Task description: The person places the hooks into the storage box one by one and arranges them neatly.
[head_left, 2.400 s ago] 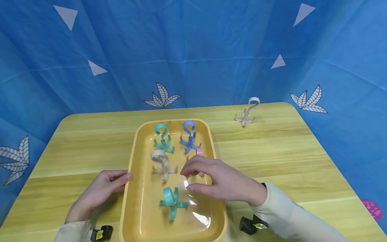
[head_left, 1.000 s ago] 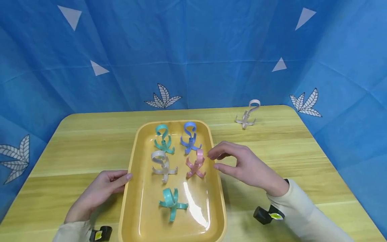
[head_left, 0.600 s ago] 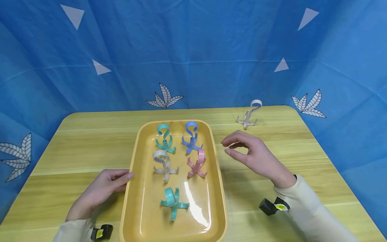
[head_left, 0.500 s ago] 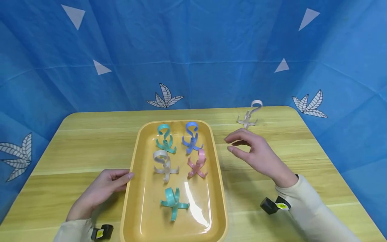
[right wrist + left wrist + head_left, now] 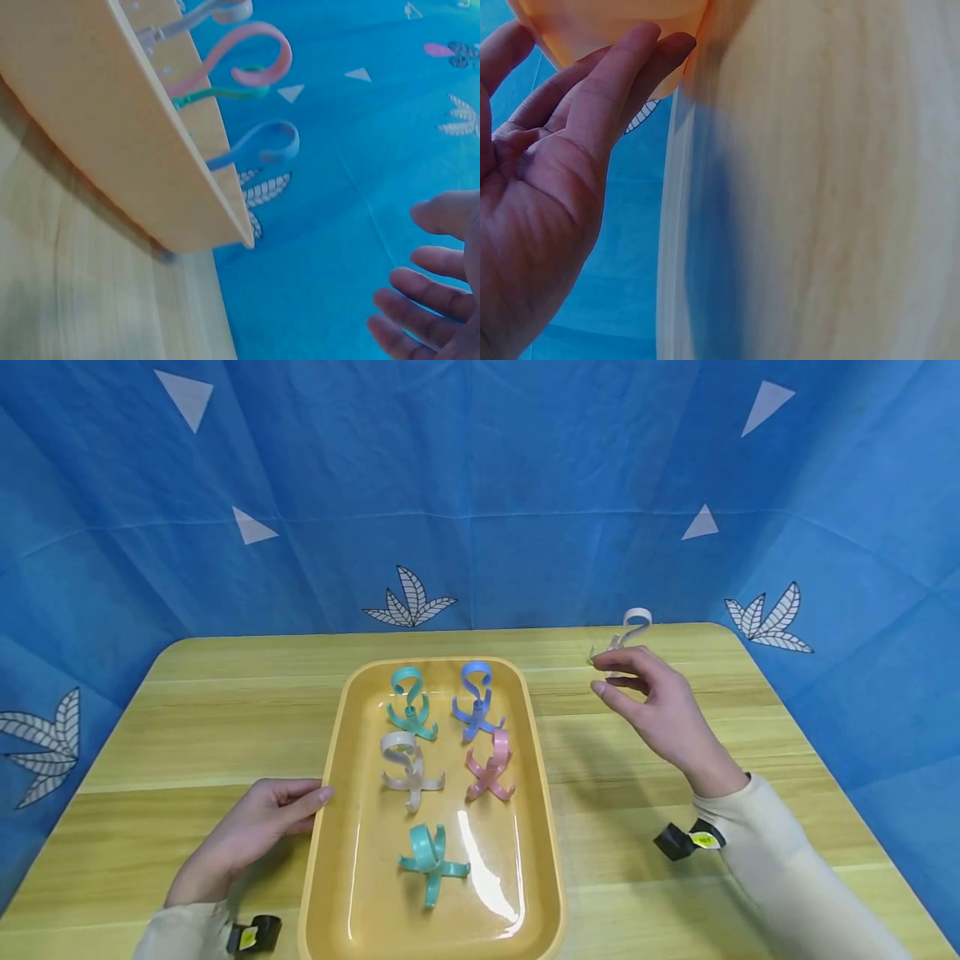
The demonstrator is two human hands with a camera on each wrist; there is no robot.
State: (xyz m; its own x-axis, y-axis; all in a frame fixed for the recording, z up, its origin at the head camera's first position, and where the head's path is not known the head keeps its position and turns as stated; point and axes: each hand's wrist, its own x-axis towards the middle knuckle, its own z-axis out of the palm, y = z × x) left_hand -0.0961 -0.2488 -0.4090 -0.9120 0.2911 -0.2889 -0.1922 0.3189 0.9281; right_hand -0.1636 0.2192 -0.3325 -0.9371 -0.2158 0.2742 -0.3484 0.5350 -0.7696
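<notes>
My left hand [image 5: 258, 831] pinches the left rim of a yellow tray [image 5: 327, 777], thumb over the edge and fingers [image 5: 604, 97] against the outer wall. My right hand [image 5: 667, 714] holds nothing; its thumb and fingers are spread apart. It hovers just in front of an off-white four-pronged hanging hook [image 5: 637, 615], partly covering its prongs in the head view. Inside the tray stand similar plastic hooks: a teal hook [image 5: 410, 720], a blue hook [image 5: 475, 714], a whitish hook [image 5: 412, 777], a pink hook [image 5: 491, 777] and another teal hook [image 5: 431, 864] nearest me.
The wood-grain table [image 5: 225, 718] extends on both sides of the tray. Behind it hangs a blue cloth [image 5: 337, 485] printed with white triangles and leaves, which also borders the table's sides. Each wrist carries a black strapped camera [image 5: 678, 842].
My right hand has left the pink hook in the tray, passed over the right rim and moved right and away from me to the off-white hook. The left hand stays put.
</notes>
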